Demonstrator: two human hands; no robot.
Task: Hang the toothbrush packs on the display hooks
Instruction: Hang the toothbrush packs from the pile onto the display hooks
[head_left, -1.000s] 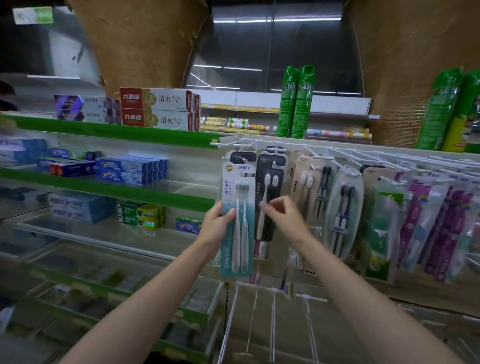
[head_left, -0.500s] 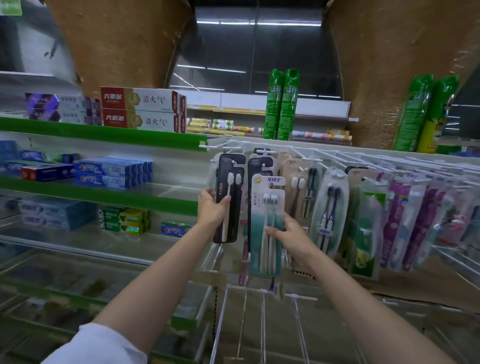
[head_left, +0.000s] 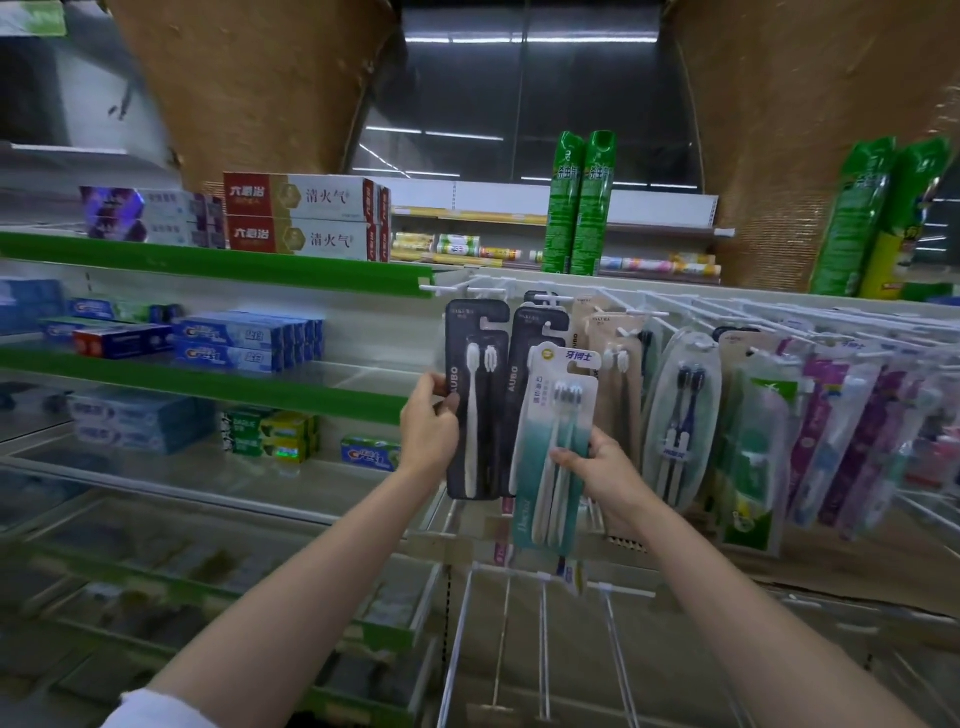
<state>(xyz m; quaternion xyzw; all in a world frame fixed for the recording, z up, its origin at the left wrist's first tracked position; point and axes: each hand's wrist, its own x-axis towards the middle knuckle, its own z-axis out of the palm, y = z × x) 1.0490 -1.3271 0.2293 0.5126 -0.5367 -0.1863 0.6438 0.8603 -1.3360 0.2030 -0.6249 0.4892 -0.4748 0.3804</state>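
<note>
We pinch the upright teal toothbrush pack (head_left: 553, 447) low in our right hand (head_left: 597, 467), its hang hole below the white display hooks (head_left: 550, 299), while our left hand (head_left: 428, 428) grips the black toothbrush pack (head_left: 475, 400).

I see dim store light from ceiling tube lamps (head_left: 434, 134) overhead. Centre is sharp; the toothpaste shelves (head_left: 208, 382) at left and the hanging packs at far right (head_left: 883, 415) blur. Wide-angle bending at edges. Soft shadows.
</note>
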